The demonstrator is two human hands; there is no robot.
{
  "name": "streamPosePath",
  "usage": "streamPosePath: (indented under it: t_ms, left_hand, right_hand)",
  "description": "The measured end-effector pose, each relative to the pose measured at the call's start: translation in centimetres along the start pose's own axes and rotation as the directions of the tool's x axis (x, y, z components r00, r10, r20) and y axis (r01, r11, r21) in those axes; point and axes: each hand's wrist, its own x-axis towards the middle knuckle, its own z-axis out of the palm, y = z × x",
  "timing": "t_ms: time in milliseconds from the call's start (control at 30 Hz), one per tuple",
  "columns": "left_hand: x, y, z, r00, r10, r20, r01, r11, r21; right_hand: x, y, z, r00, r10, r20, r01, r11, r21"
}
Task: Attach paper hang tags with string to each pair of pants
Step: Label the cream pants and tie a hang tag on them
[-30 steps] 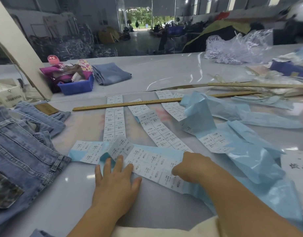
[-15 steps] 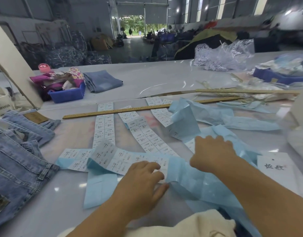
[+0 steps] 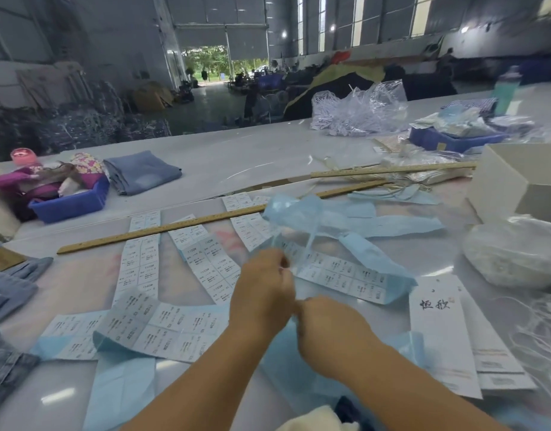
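Observation:
Both hands meet at the table's middle. My left hand (image 3: 263, 293) pinches the raised end of a label sheet (image 3: 339, 276) on pale blue backing paper. My right hand (image 3: 327, 334) is curled close beside it, gripping the blue backing below; its fingertips are hidden. More strips of white size labels (image 3: 140, 262) lie flat to the left. White paper hang tags (image 3: 439, 334) with black lettering are stacked at the right, with white strings (image 3: 541, 334) beside them. Denim pants (image 3: 7, 306) lie along the left edge.
A long wooden ruler (image 3: 162, 228) crosses the label strips; a second one (image 3: 392, 169) lies farther back. A blue tray (image 3: 72, 203), folded jeans (image 3: 140, 171), a white box (image 3: 513, 181), a bag of white bits (image 3: 516, 253) and a clear plastic bag (image 3: 358, 110) ring the table.
Both hands left the flat strips and came together, lifting a label sheet off the table by its blue backing. The camera tilted up and to the right.

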Motion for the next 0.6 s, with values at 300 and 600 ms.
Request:
streamPosePath:
  t_ms: [300,600]
  left_hand:
    - [-0.4,-2.8,0.5,0.939,-0.258,0.228,0.223,0.960,0.167]
    - [-2.1,-5.3,0.4,0.944,-0.329,-0.023,0.311,0.863,0.399]
  right_hand:
    - [-0.2,1.3,0.0,0.939,-0.182,0.292,0.040,0.901,0.431]
    - [1.5,8.1,2.2,0.900,0.435,0.029,-0.434,0.900,-0.044]
